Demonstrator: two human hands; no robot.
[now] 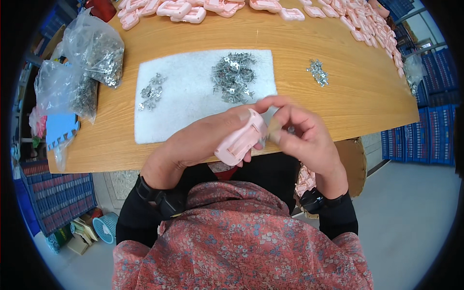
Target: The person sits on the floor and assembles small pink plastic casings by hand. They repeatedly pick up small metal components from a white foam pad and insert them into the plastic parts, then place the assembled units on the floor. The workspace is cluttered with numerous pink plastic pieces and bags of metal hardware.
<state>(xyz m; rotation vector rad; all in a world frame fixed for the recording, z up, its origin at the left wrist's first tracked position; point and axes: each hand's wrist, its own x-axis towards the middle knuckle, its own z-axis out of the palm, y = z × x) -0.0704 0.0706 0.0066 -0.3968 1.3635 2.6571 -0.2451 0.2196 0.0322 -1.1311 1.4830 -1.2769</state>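
My left hand (208, 128) grips a pale pink plastic casing (240, 140) over the table's near edge. The casing is tilted, and a rectangular recess like a battery compartment faces up. Close by its right end is my right hand (307, 133), thumb and forefinger brought together and smeared by motion. A bit of shiny metal, seemingly a small clip (291, 129), shows inside its curled fingers; what the fingertips pinch is unclear. Beyond the hands, a white foam sheet (186, 72) bears a dense pile of metal clips (233, 77) and a smaller scatter of clips (152, 91).
Another cluster of clips (317, 73) lies on the wooden table (357, 96) to the right. Many pink casings (217, 7) line the far edge. Clear bags of metal parts (104, 53) stand at left. An open carton (352, 164) with pink pieces is below the table at right.
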